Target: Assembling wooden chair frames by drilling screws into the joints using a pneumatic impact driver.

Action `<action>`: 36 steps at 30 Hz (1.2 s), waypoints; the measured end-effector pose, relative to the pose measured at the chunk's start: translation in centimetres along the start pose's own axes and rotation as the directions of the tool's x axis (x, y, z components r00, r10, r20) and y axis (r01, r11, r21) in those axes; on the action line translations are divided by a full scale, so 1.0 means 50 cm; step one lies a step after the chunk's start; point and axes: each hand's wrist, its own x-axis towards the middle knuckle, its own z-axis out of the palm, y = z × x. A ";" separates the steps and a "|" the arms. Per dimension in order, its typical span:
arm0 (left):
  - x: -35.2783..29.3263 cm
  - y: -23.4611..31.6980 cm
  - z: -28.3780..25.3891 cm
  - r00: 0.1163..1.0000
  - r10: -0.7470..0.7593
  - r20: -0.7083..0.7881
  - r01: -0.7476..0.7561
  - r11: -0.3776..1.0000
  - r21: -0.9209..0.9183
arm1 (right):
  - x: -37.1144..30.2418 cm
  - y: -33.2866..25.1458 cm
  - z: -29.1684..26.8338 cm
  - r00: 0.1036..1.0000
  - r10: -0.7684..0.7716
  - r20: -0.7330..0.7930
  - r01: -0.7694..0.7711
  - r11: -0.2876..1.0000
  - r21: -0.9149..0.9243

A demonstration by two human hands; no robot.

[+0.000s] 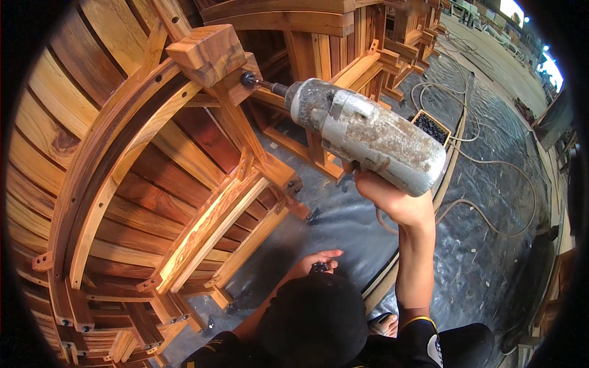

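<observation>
My right hand [389, 196] is wrapped round the grip of a worn silver power impact wrench [374, 129]. The tool points to the upper left, and its bit meets a round black foot [247, 79] on the end of a wooden leg block [244, 92]. That block belongs to a slatted, curved wooden furniture piece [147, 202]. Low in the middle, away from the wood, my left hand [310, 262] is curled round small black feet [320, 267], with a finger or two sticking out. How many pieces it holds is hard to make out.
Dark plastic sheeting [478, 276] covers the floor. A small wooden box [431, 127] of black parts sits behind the wrench, near a looping air hose [491, 162]. More wooden furniture [331, 30] stands in a row at the back.
</observation>
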 end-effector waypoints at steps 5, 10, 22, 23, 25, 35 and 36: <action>0.012 -0.020 -0.024 0.997 0.072 0.023 -0.072 0.997 0.018 | 0.007 -0.004 0.000 0.999 -0.048 -0.005 0.048 0.999 -0.019; 0.032 -0.011 -0.057 0.993 0.093 0.077 -0.094 0.996 0.009 | 0.009 -0.004 0.006 0.999 -0.040 0.008 0.040 0.999 -0.013; 0.032 -0.010 -0.063 0.997 0.067 0.046 -0.075 0.975 0.210 | 0.004 -0.004 0.008 0.999 0.032 -0.010 -0.031 0.999 0.027; 0.027 -0.012 -0.058 0.996 0.082 0.043 -0.090 0.972 0.217 | 0.002 -0.003 0.005 1.000 -0.004 -0.016 0.004 1.000 -0.006; 0.023 -0.018 -0.063 0.994 0.101 0.037 -0.107 0.969 0.224 | 0.002 -0.001 0.004 0.999 -0.041 -0.020 0.040 0.999 -0.034; 0.013 -0.016 -0.079 0.899 0.370 0.233 -0.421 0.587 0.692 | -0.002 0.008 0.003 0.997 -0.078 0.022 0.079 0.996 -0.040; 0.015 -0.014 -0.088 0.915 0.345 0.208 -0.391 0.631 0.670 | -0.008 0.010 0.007 0.998 -0.058 -0.007 0.058 0.998 -0.015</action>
